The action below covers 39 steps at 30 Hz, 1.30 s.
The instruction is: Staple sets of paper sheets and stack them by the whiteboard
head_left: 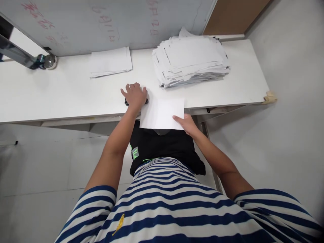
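Note:
My right hand (188,125) pinches the lower right corner of a blank white sheet of paper (162,113), thumb on top. The sheet lies partly on the table and juts over its front edge. My left hand (136,96) rests palm down at the sheet's upper left side, fingers spread. Beneath that palm is a small black object (127,102); its ends stick out on both sides, but the hand hides most of it, so its kind does not show.
A tall, uneven paper stack (192,54) stands at the back right of the white table (71,94). A thinner paper pile (111,60) lies left of it. Behind rises a whiteboard (126,20) with red writing. A round jar-like item (50,61) sits far left.

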Motion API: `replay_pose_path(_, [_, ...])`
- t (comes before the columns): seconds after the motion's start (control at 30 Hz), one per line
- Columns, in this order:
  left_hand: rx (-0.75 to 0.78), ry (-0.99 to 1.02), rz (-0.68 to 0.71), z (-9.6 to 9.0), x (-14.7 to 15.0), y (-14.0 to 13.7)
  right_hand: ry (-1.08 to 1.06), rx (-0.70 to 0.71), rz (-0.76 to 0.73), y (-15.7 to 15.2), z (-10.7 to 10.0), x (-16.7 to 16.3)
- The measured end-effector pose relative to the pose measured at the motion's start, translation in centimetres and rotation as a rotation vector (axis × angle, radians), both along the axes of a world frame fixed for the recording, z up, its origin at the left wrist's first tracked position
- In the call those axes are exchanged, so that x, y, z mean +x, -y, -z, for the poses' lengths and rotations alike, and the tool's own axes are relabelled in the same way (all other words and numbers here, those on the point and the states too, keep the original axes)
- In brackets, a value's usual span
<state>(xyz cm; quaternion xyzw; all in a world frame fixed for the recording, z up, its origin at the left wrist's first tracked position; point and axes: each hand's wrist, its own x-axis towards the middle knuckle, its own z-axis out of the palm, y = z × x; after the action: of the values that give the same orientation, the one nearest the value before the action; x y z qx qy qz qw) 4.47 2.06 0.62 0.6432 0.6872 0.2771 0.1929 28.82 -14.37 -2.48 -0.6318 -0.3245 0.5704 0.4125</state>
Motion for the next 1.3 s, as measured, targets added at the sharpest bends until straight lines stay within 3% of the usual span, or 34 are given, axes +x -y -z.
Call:
replay_pose_path(0.13, [0.003,0.143,-0.043,-1.0,-0.9,-0.6,0.003,0.044,-0.006,-0.1,-0.6,0.1])
replay_pose_path(0.27, [0.159,0.382,0.021,-2.2,-2.0,1.0,0.007,0.075,-0.031,-0.6,-1.4,0.4])
replay_pose_path(0.37, [0.266,0.146,0.265,-2.0,-3.4,3.3,0.021,0.106,-0.021,-1.7,-2.1,0.9])
replay_pose_path(0.47, [0.226,-0.22,0.496,-1.1,-5.0,4.6,0.086,0.142,-0.036,-3.4,-3.9,2.1])
replay_pose_path(0.53, [0.189,-0.337,0.486,-0.4,-5.6,4.4,0.181,0.19,-0.039,-4.4,-5.6,3.3])
replay_pose_path(0.63, [0.186,-0.39,0.345,0.6,-5.8,3.3,0.311,0.336,0.054,-5.1,-8.3,5.2])
replay_pose_path(0.73, [0.232,-0.407,0.248,1.2,-5.5,2.4,0.27,0.483,0.133,-4.7,-9.6,6.5])
replay_pose_path(1.03, [0.253,-0.419,0.222,1.5,-5.1,2.8,0.205,0.385,0.109,-3.2,-5.9,5.8])
replay_pose_path(1.3, [0.264,-0.418,0.218,1.4,-4.8,3.0,0.187,0.37,0.082,-4.5,-4.9,4.1])
